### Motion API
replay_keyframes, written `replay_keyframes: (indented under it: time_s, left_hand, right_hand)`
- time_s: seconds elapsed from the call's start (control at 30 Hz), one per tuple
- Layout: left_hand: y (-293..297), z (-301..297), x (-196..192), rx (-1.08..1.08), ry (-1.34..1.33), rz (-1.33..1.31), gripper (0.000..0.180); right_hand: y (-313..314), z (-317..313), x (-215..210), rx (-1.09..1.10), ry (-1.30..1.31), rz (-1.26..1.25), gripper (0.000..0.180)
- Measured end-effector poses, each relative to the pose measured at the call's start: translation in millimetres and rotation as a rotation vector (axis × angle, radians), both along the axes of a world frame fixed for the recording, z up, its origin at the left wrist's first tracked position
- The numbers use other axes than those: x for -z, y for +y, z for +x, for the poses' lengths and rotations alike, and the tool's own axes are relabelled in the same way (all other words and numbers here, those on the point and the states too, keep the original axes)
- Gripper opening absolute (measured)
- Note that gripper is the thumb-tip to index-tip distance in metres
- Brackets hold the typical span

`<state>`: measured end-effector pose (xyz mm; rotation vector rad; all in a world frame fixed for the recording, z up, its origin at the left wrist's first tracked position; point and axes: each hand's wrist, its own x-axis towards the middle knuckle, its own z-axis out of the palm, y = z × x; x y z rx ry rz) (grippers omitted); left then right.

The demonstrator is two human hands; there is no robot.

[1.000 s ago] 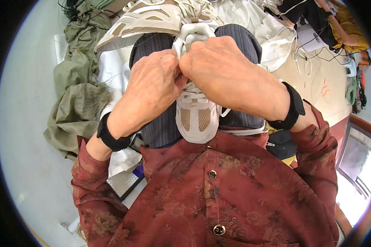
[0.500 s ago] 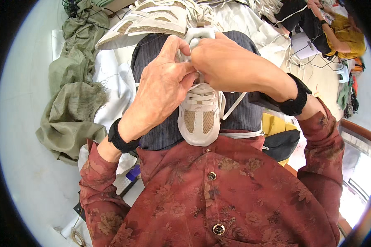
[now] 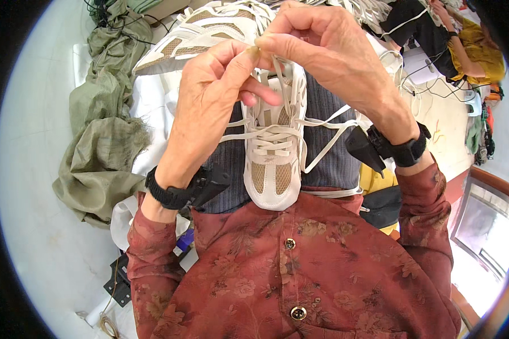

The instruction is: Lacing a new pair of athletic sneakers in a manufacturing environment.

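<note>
- The left hand and right hand are pinching closed, fingertips meeting; the right is apparently gripping the flat off-white fabric lace; the left's hold cannot be told.
- The white-and-tan mesh-toed sneaker is lying below the grip, on dark striped trousers.
- The lace is probably handling light and limp, suiting a pinch near its tip.
- The tan mesh is likely yielding.

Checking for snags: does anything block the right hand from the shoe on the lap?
Nothing solid visibly blocks the right hand; only laces cross the shoe, one strand running up toward the fingers. The left hand is close alongside.
</note>
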<state>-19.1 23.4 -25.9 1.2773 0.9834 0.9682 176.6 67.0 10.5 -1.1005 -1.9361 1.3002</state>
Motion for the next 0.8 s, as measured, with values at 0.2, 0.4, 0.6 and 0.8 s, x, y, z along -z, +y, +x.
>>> replay_keyframes:
  time_s: [0.2,0.4,0.6,0.8]
  left_hand:
    - [3,10,10,0.037,-0.232,-0.22,0.026]
    - [4,7,6,0.105,-0.213,-0.2,0.024]
    - [7,-6,-56,-0.074,-0.313,-0.011,0.026]
    - [9,-16,-74,0.149,-0.643,-0.041,0.032]
  right_hand:
    - [-12,-2,8,0.15,0.061,-0.035,0.024]
    - [-17,7,24,0.188,0.034,0.013,0.017]
    - [-31,3,13,-0.027,0.248,-0.304,0.028]
    - [-29,-10,1,-0.176,0.253,-0.256,0.02]
